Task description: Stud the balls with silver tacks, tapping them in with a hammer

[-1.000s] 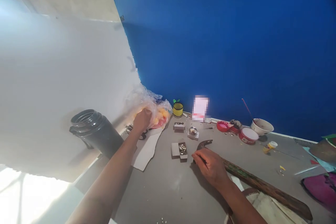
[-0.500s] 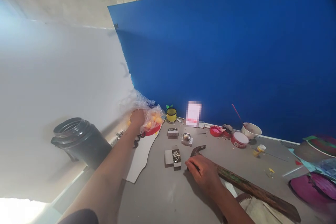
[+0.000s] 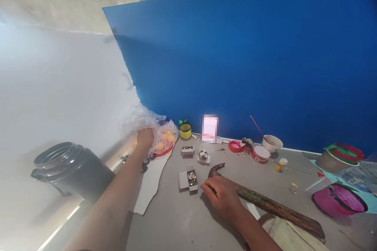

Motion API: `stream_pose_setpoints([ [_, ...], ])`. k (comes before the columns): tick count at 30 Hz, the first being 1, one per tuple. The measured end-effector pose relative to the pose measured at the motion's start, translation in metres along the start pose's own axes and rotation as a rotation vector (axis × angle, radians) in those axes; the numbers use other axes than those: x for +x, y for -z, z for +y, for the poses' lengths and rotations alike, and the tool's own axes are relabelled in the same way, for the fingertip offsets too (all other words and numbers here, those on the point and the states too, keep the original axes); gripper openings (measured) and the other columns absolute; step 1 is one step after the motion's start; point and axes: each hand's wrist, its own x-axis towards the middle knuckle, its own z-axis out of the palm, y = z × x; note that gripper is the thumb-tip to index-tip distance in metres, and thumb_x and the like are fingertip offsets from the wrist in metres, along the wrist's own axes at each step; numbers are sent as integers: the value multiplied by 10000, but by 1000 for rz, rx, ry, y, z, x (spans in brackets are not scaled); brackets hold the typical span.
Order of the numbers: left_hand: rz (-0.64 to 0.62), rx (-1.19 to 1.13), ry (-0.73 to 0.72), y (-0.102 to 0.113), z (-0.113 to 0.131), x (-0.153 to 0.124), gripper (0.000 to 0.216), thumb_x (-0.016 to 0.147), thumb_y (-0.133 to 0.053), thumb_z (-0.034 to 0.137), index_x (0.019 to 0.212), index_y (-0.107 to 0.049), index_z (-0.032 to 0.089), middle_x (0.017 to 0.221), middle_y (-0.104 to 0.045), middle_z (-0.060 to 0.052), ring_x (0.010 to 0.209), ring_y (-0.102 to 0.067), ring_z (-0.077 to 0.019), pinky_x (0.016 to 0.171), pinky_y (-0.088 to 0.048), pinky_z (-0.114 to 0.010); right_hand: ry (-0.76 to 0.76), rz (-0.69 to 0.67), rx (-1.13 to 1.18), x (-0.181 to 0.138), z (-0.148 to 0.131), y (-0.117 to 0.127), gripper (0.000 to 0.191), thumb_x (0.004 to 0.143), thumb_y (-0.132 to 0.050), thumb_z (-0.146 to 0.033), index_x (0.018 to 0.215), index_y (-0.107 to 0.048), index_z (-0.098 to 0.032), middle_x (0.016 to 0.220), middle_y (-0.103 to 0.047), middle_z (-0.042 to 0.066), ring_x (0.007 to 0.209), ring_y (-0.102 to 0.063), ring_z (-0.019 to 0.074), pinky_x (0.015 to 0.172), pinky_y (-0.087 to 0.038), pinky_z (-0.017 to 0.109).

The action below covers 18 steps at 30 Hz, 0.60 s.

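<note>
My left hand [image 3: 145, 138] reaches to the far left of the table, against a clear plastic bag [image 3: 161, 135] with several orange-yellow round things in it. Its fingers are hidden, so I cannot tell what they grip. Low over the table, my right hand [image 3: 220, 196] has its fingers curled together just in front of the head of a hammer [image 3: 273, 208]. Whatever they hold, if anything, is out of sight. Left of that hand lies an open small box [image 3: 193, 180] of shiny metal pieces. Behind it are another small box [image 3: 187, 151] and a shiny dome [image 3: 203, 155].
A large dark container [image 3: 73, 172] stands at left. White sheet [image 3: 150, 188] lies beneath my left forearm. Toward the back are a yellow cup [image 3: 185, 131], red tub [image 3: 260, 154], bowl with a brush [image 3: 272, 144] and yellow bottle [image 3: 281, 164]. A magenta pot [image 3: 335, 202] sits right.
The view has turned a little to the right, so the things on the table appear farther left. Both hands keep nearly the same places beside the bag and the hammer.
</note>
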Motion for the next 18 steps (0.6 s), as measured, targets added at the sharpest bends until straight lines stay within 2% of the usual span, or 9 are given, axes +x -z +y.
stream_pose_setpoints([
  [5,-66,-89,-131,23,-6,-28,301,971,-661,341,1197,-665,143,1176,-697,-101,1028,-687,-235,901,-581,-444,5,7,-20,0,0,1,292,1010,-531,-274,754,-657,-210,720,-691,15,704,-609,167,687,-358,278],
  [7,-57,-147,-194,35,-13,-53,209,936,-631,204,1104,-728,125,1122,-730,-148,1046,-697,-266,952,-551,-413,21,24,-21,0,0,1,303,1017,-527,-284,752,-655,-212,710,-685,14,695,-609,168,684,-362,278],
  [9,-18,-220,-253,48,-21,-86,314,924,-550,152,1173,-741,160,1241,-718,-146,1157,-676,-279,1014,-516,-365,31,35,-17,0,0,3,311,1021,-524,-286,747,-651,-213,699,-679,13,687,-608,168,678,-365,277],
  [11,29,-344,-305,60,-26,-123,406,960,-482,231,1307,-693,244,1362,-680,-75,1176,-676,-254,969,-538,-320,31,41,-8,1,0,5,322,1026,-519,-291,741,-649,-214,697,-676,14,684,-605,167,672,-369,277],
  [12,9,-599,-335,65,-27,-142,385,956,-530,320,1290,-709,251,1313,-707,-73,1097,-707,-265,880,-570,-321,27,45,-4,1,0,5,326,1029,-517,-296,743,-650,-214,702,-678,16,686,-604,167,672,-371,278],
  [14,-131,-1089,-356,70,-22,-175,395,904,-655,435,1247,-737,255,1177,-754,-86,934,-738,-261,743,-592,-328,15,50,4,1,1,7,335,1036,-510,-315,751,-655,-213,709,-680,17,686,-601,165,673,-375,280],
  [16,-284,-1446,-370,70,-12,-197,362,847,-764,394,1163,-774,218,1111,-766,-111,930,-728,-250,776,-604,-335,1,56,7,1,1,7,336,1038,-510,-327,758,-657,-213,710,-679,15,684,-597,163,675,-377,283],
  [18,-438,-1695,-399,65,1,-206,348,822,-810,365,1119,-783,185,1052,-768,-126,948,-721,-252,788,-613,-341,-10,71,-5,1,1,8,336,1039,-508,-326,755,-653,-216,702,-674,9,682,-594,163,679,-377,285],
])
